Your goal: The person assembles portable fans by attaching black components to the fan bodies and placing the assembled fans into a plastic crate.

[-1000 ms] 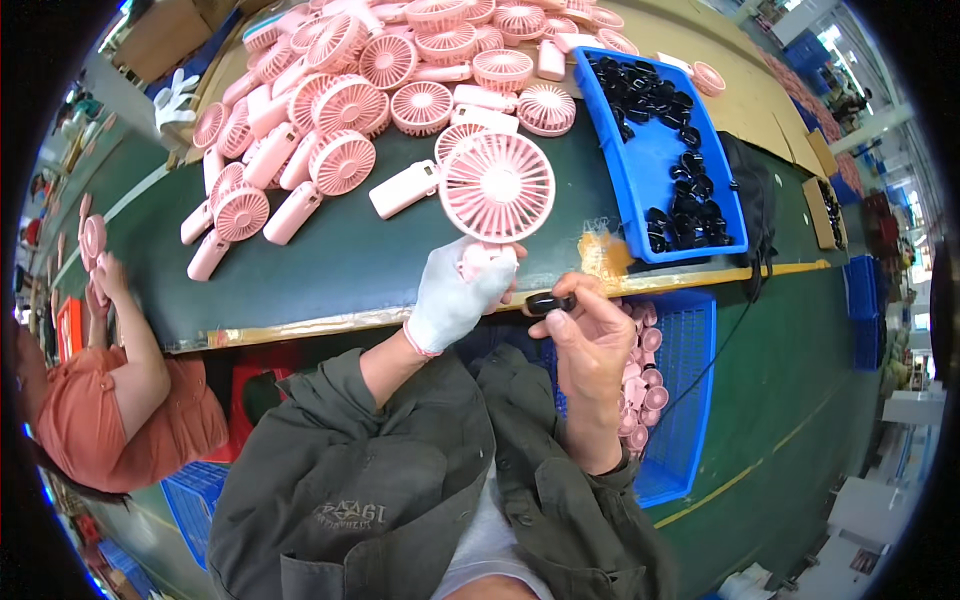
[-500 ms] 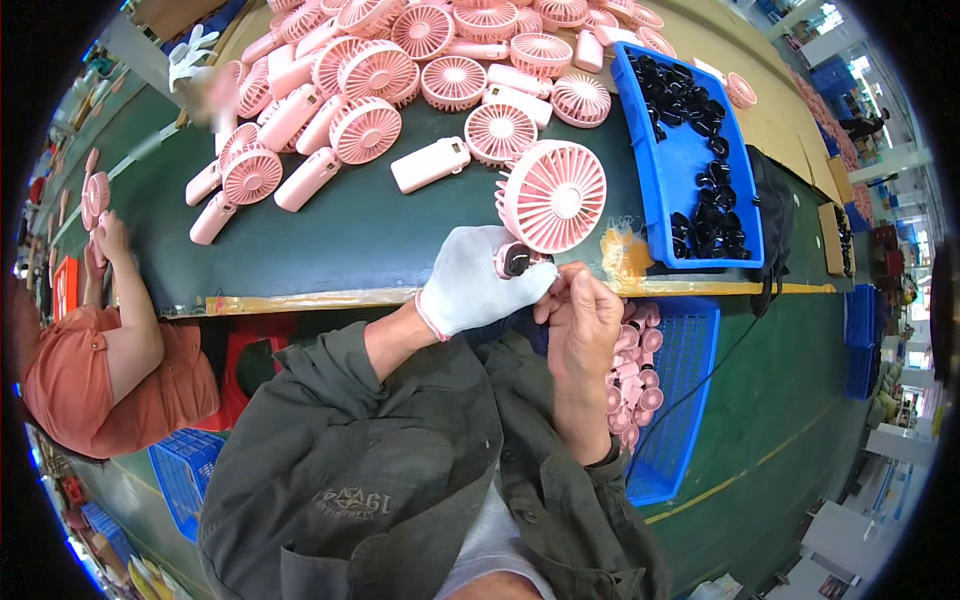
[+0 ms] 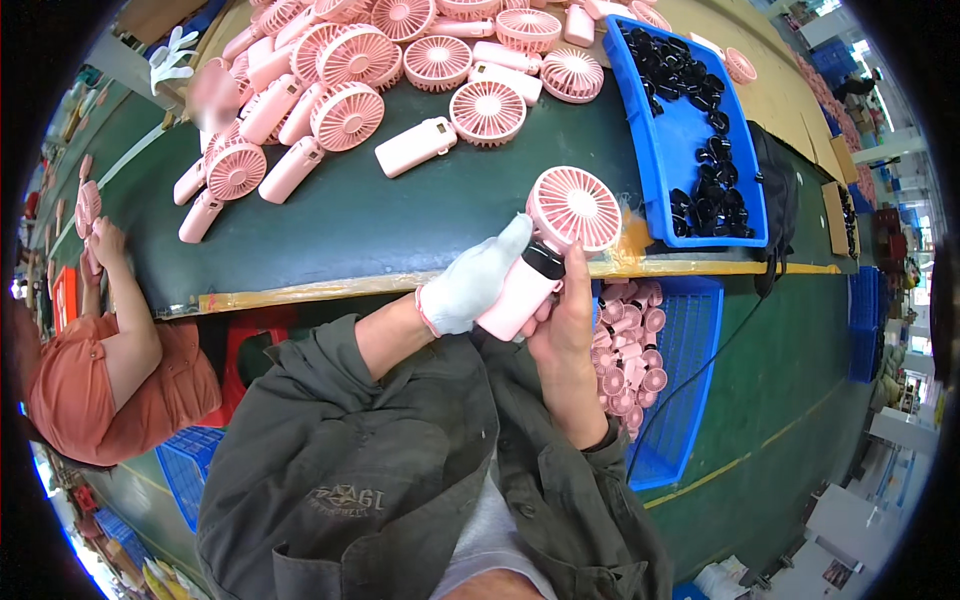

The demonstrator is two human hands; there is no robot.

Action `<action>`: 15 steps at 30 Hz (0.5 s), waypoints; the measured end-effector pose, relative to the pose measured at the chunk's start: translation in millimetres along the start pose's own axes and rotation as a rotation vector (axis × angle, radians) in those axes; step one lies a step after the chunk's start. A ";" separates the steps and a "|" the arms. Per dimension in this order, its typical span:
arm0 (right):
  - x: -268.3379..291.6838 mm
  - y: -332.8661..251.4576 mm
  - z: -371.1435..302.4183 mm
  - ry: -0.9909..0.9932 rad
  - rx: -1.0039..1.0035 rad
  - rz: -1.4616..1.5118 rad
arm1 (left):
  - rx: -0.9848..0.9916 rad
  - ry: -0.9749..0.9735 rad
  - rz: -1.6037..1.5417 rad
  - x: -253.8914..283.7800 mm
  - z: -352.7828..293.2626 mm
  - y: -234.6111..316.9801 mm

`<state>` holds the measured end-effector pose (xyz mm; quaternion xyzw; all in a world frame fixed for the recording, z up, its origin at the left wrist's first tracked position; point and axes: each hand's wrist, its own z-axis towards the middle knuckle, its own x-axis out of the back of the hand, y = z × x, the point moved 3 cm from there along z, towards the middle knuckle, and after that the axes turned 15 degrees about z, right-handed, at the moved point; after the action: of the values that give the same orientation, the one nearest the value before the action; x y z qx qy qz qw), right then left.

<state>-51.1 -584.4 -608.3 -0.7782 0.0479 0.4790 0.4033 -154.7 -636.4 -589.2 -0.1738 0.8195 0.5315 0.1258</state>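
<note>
A pink handheld fan (image 3: 575, 208) is between my two hands above the table's near edge, its round grille up and to the right and its handle slanting down to the left. A black collar-like piece (image 3: 545, 260) sits around the neck between grille and handle. My left hand (image 3: 470, 288), in a white glove, is closed on the handle's left side, thumb near the neck. My bare right hand (image 3: 562, 325) grips the handle's right side, with a finger reaching up to the rim of the grille. Its lower fingers are partly hidden.
Many pink fans (image 3: 350, 60) lie piled across the dark green table (image 3: 330, 235). A blue tray (image 3: 655, 190) of small black pieces stands to the right. Below the table edge, a blue crate (image 3: 690, 380) holds more fans. Another person (image 3: 120, 370) works at the left.
The fan has turned from facing me end-on, so its handle and black collar now show sideways. My right hand has moved up from the fan's base onto the handle and grille rim.
</note>
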 end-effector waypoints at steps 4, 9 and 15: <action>-12.2 -9.4 -3.1 0.082 0.025 0.010 | 0.098 -0.025 -0.001 -0.8 1.8 -1.5; -9.5 -12.6 -7.1 0.070 0.260 -0.088 | -0.021 0.008 0.321 -5.5 7.3 -3.2; 6.9 -17.0 -3.8 -0.134 0.301 -0.052 | -0.243 -0.014 0.699 -17.0 4.0 8.2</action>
<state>-36.9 -573.4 -603.1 -0.6763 0.0719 0.5068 0.5297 -142.6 -627.2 -577.4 0.1065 0.7593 0.6370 -0.0794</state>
